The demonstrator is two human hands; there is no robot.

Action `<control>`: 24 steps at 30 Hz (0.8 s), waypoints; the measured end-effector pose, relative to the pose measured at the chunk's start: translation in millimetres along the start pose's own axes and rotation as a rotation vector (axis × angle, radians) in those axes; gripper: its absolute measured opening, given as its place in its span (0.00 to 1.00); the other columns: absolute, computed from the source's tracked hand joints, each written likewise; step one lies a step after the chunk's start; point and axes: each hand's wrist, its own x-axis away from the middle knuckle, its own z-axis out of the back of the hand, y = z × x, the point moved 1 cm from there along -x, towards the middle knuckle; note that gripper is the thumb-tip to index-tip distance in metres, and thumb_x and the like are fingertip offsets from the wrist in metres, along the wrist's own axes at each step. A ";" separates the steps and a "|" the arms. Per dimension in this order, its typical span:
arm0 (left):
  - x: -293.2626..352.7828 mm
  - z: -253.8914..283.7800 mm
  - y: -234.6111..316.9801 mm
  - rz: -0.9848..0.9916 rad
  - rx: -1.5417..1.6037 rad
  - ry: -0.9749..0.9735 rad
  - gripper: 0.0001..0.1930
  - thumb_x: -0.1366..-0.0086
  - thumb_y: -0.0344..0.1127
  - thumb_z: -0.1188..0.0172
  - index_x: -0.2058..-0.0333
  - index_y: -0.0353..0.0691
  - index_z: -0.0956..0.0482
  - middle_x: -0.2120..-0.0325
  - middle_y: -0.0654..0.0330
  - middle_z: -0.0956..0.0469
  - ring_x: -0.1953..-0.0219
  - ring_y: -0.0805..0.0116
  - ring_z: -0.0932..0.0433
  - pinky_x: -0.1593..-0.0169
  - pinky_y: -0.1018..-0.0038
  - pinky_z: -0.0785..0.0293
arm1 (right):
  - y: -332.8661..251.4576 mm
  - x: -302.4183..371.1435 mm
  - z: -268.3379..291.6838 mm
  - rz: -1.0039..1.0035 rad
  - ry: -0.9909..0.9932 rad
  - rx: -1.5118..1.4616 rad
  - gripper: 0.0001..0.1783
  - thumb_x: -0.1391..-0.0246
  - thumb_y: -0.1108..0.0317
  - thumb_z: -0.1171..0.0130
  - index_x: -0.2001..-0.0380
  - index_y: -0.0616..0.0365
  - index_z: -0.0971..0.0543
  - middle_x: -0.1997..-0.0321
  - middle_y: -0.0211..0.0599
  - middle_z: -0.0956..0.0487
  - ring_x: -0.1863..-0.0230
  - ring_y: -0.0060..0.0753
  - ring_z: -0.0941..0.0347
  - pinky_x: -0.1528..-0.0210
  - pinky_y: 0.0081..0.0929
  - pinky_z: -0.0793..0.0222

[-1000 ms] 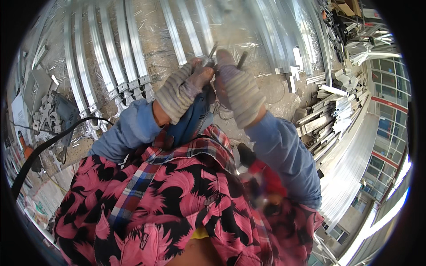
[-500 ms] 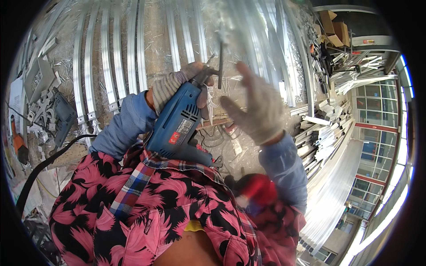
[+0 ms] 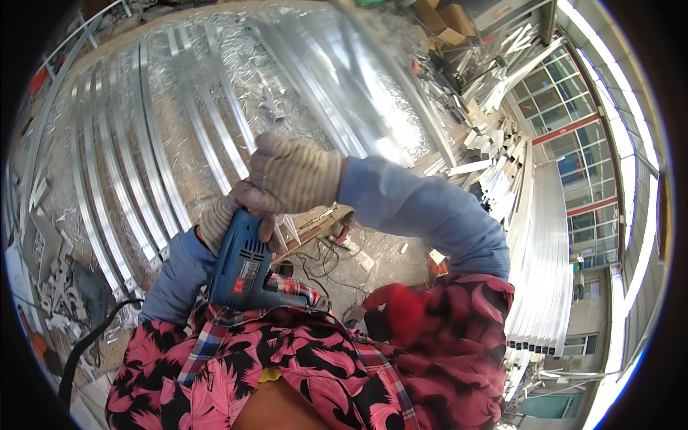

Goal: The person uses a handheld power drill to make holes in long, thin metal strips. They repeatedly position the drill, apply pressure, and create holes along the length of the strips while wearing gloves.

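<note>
A blue electric drill (image 3: 239, 263) lies at a slant in front of my chest, its body against my clothes. My left hand (image 3: 221, 216), in a striped work glove, is closed round the drill's front end. Over that same end my right hand (image 3: 297, 175), gloved alike, is curled with its fingers bent. The two hands touch. Together they cover the chuck, and whatever my right fingers grip is hidden.
Long silver metal profiles (image 3: 147, 140) lie side by side ahead, among scattered metal shavings. Stacked profiles (image 3: 541, 251) and offcuts fill the right. A second blue power tool (image 3: 89, 292) sits at left, near a black cable (image 3: 79, 351). Cords (image 3: 326, 261) trail on the floor.
My right hand was apart from the drill with fingers spread; now it has closed over the front end. A dark rod at the chuck is hidden now. The view has shifted.
</note>
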 end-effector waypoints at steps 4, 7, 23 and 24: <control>-0.5 -1.7 -0.4 -0.022 -0.022 -0.053 0.16 0.54 0.37 0.42 0.68 0.32 0.31 0.87 0.52 0.31 0.86 0.57 0.28 0.77 0.62 0.24 | -0.1 -0.3 -25.9 -0.076 0.086 -0.116 0.18 0.45 0.54 0.65 0.81 0.50 0.32 0.88 0.31 0.31 0.79 0.31 0.36 0.63 0.25 0.44; 6.0 -5.8 -4.9 -0.077 0.074 -0.039 0.12 0.49 0.37 0.44 0.71 0.34 0.30 0.87 0.54 0.31 0.84 0.58 0.27 0.74 0.63 0.24 | -5.6 1.5 -24.3 -0.172 0.012 -0.156 0.15 0.46 0.57 0.63 0.78 0.52 0.31 0.85 0.35 0.30 0.78 0.33 0.35 0.63 0.26 0.42; 12.6 -10.7 -7.5 -0.016 -0.005 0.024 0.24 0.49 0.57 0.45 0.71 0.38 0.27 0.83 0.57 0.27 0.79 0.62 0.24 0.71 0.71 0.25 | -27.2 18.1 -37.7 -0.425 0.634 0.042 0.20 0.72 0.75 0.42 0.67 0.57 0.28 0.90 0.24 0.39 0.88 0.27 0.41 0.78 0.28 0.45; 13.7 -13.2 -8.0 0.008 0.022 0.038 0.24 0.49 0.57 0.45 0.71 0.38 0.27 0.83 0.57 0.27 0.79 0.62 0.24 0.72 0.71 0.25 | -29.7 18.9 -32.9 -0.470 0.573 0.023 0.12 0.65 0.69 0.45 0.71 0.59 0.29 0.87 0.30 0.34 0.85 0.31 0.37 0.80 0.30 0.42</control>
